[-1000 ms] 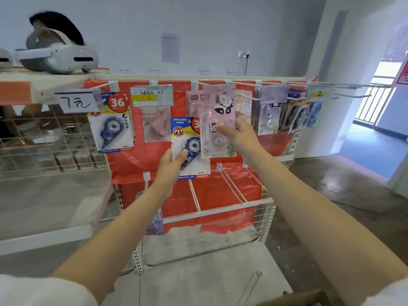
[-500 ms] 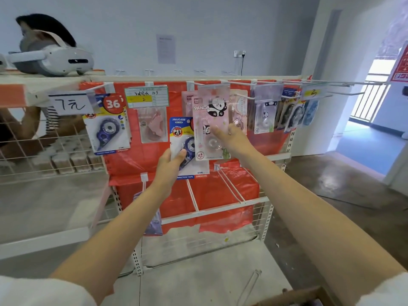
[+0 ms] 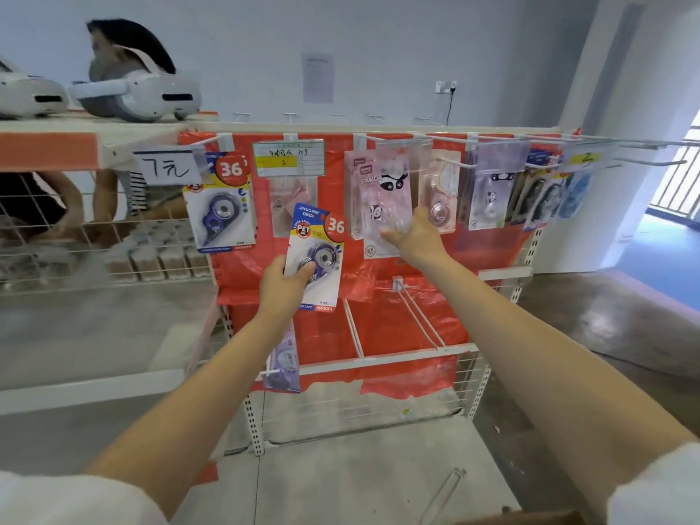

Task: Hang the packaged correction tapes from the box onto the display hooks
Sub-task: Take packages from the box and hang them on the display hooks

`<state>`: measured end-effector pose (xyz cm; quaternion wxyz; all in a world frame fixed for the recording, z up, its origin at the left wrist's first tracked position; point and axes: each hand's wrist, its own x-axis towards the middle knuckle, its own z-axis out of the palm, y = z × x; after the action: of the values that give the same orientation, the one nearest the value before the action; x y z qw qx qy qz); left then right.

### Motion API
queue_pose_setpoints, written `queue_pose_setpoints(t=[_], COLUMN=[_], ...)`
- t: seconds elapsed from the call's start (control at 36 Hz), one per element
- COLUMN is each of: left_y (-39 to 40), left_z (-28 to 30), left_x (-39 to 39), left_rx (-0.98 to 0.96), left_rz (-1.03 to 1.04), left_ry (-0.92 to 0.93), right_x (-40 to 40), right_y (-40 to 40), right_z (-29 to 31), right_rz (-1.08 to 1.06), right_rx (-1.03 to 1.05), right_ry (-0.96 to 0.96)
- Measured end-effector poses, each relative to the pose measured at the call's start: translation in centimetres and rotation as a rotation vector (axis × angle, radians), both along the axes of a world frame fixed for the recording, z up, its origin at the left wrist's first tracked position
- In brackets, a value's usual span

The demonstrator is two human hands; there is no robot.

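The left hand holds a blue-and-white carded correction tape with a red "36" badge by its lower left part, thumb curled over the front of the blister and the other digits behind the card; the pack stands upright, slightly tilted, in front of the red plastic backing sheet of the display rack, below the green-edged price label and not on any hook; the right hand reaches to the lower edge of a pink panda-printed correction tape pack that hangs from a white wire display hook, its fingers loosely spread and touching the clear blister rather than closed around it; whether that pack's hole is fully seated on the hook cannot be told; to the left a second blue "36" carded tape hangs beside a handwritten white price tag; to the right hang a clear pack and further panda and blue packs; two white headsets lie on the top shelf; another person's arm shows behind the wire mesh.
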<state>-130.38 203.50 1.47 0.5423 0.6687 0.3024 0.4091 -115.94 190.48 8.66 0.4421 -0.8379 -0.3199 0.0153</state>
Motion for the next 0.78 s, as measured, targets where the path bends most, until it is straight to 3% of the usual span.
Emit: queue_pose_setpoints(t=[0.17,0.42,0.61,0.78], left_y=[1.1,2.1,2.3,2.5], left_z=[0.0,0.3,0.0,-0.3], left_x=[-2.0,-3.6,-3.6,-3.2], left_rx=[-0.053,-0.036,-0.025,-0.061], left_rz=[0.051,0.115,0.128,0.090], left_ry=[-0.004,-0.001,0.036,0.040], right_x=[1.0,1.8,1.9,2.1], right_y=[2.7,4.8,4.7,4.7], right_z=[0.2,-0.9,-2.2,-3.0], right_rz=[0.004,-0.014,0.018,-0.019], right_rx=[0.104,0.013,-0.113,-0.227], right_ry=[0.076,0.125,0.048,-0.136])
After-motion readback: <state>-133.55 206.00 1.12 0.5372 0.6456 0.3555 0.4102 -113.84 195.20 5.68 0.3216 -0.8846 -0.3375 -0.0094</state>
